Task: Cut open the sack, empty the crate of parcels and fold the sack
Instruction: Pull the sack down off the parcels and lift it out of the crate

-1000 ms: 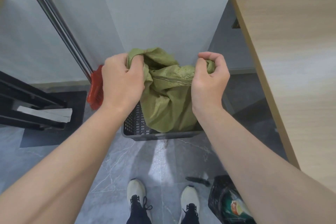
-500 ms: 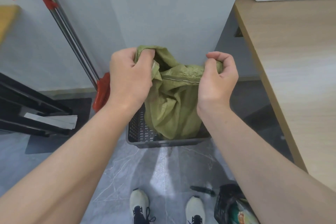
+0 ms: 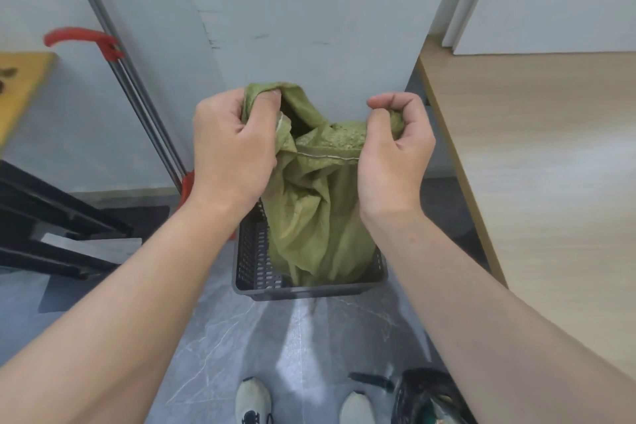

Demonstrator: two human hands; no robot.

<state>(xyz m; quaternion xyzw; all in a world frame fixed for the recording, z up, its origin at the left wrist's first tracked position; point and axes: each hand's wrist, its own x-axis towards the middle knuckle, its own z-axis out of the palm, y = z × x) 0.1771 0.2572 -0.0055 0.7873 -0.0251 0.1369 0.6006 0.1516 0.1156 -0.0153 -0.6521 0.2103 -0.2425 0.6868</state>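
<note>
From the head camera, both hands are curled tight on one green sack (image 3: 316, 203). The left hand (image 3: 230, 151) is closed into a fist around the sack's left top corner, thumb pressed over a bunched fold of cloth. The right hand (image 3: 395, 151) is closed as well, its fingers hooked over the right top corner, with a bit of green showing inside the curl. Between the two hands the sack's mouth sags, and a pale stitched seam runs across it. The body of the sack hangs down into one dark slotted crate (image 3: 261, 268) that stands on the grey marbled floor (image 3: 223, 348) against the wall. What lies inside the crate under the sack cannot be made out.

Against the frame half a second ago, the grip is the same on both corners, but the hands are set a little wider and the cloth between them is pulled flatter. The view has tipped upward too: more of the wall shows, along with a yellow board at the far left edge.

By count: two hands, one sack, one crate. Two light shoes (image 3: 253, 403) show at the bottom edge, and one black bag (image 3: 423, 396) sits on the floor just right of them, with a small dark object (image 3: 370, 380) lying beside it, too blurred to name. A metal pole with red grips (image 3: 137, 93) leans on the wall at left. One bare wooden tabletop (image 3: 550, 155) fills the right side.
</note>
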